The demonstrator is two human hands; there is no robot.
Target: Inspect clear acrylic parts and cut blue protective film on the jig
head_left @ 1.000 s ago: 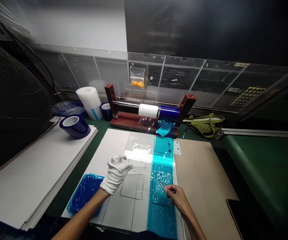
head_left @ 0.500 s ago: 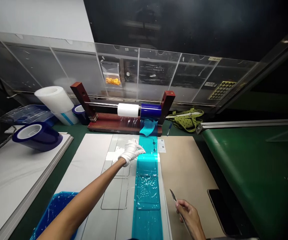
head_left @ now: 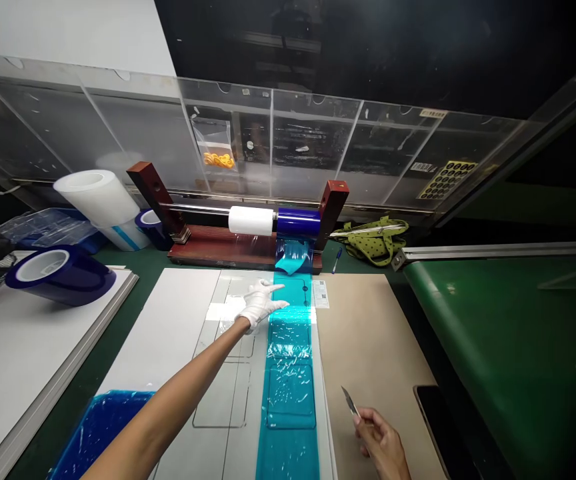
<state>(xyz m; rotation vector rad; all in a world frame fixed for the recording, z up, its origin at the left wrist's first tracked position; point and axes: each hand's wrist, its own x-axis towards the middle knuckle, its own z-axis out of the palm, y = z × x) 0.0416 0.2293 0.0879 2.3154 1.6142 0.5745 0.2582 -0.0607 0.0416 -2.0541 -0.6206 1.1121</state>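
My left hand [head_left: 259, 305], in a white glove, is at the left edge of a strip of blue film [head_left: 291, 393]. Its thumb and forefinger are spread over the film with nothing between them. The film lies lengthwise over a white board [head_left: 178, 313] printed with rounded outlines, below a blue film roll [head_left: 299, 223]. Low on the right, my bare right hand [head_left: 381, 440] grips a craft knife [head_left: 349, 400], its blade pointing up and left above the brown board [head_left: 363, 333]. Part of the knife's handle is hidden by the fingers.
A dark red wooden stand [head_left: 218, 247] carries the blue roll and a white roll [head_left: 251, 221]. Loose rolls [head_left: 61, 275] stand at left, near a blue bin [head_left: 98, 433]. At right are a phone [head_left: 441, 427], a green pouch [head_left: 373, 240] and a green surface [head_left: 508, 320].
My left thumb and forefinger, close together before, have parted over the film. My right hand still holds the craft knife, slightly lower in view. The whole view has shifted a little.
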